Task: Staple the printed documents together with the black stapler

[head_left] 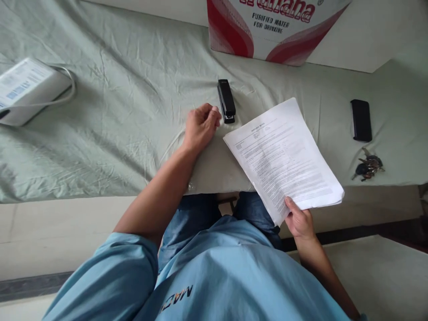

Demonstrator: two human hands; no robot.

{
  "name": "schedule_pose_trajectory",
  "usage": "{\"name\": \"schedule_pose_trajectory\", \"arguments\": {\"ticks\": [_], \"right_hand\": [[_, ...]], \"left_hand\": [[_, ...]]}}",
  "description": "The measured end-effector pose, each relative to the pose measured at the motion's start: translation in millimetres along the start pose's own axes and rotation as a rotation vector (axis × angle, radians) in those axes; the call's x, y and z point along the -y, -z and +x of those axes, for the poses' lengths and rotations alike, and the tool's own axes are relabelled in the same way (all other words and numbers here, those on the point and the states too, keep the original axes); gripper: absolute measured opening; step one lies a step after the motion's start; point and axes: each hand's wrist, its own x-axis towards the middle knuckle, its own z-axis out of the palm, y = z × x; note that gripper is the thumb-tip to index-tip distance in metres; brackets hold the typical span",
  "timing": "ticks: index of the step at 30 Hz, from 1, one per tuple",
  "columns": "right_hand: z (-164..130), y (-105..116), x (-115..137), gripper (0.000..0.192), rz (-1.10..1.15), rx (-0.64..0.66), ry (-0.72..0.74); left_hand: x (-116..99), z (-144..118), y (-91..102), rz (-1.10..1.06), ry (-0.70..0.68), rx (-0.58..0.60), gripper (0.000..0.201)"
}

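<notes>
My left hand (202, 125) rests on the cloth with its fingers curled into a loose fist, and nothing shows in it. Just beyond its knuckles lies a black stapler (227, 100), slightly apart from the fingers. My right hand (300, 222) grips a stack of printed paper sheets (284, 154) by the near corner, thumb on top and the other fingers hidden underneath. The stack is turned at an angle and reaches over the table's front edge. Its top page carries a heading and dense lines of text.
A green cloth (133, 98) with wrinkles covers the table. At the back stands a red and white water carton (267, 35). To the right lie a black phone (361, 120) and a bunch of keys (369, 166). A white box with a cable (33, 89) sits far left.
</notes>
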Motion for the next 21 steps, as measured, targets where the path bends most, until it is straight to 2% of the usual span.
{"name": "schedule_pose_trajectory", "arguments": {"ticks": [2,4,8,11,14,21], "right_hand": [[-2,3,-8,0.063,-0.010,-0.001,-0.010],[-4,6,-14,0.061,-0.009,0.006,-0.020],[-6,7,-18,0.062,-0.014,0.020,-0.014],[-6,6,-21,0.060,-0.007,0.008,-0.019],[-4,6,-26,0.057,0.015,-0.009,-0.027],[-2,3,-32,0.074,0.069,-0.066,-0.049]], "left_hand": [[-10,-4,8.3,0.103,-0.005,0.187,0.050],[-21,-6,14.5,0.205,-0.032,0.325,0.052],[-35,-5,22.3,0.293,-0.082,0.538,0.044],[-35,-3,25.9,0.299,-0.066,0.618,0.031],[-32,-1,27.2,0.263,-0.052,0.681,0.033],[-38,-3,28.2,0.325,-0.020,0.748,0.032]]}}
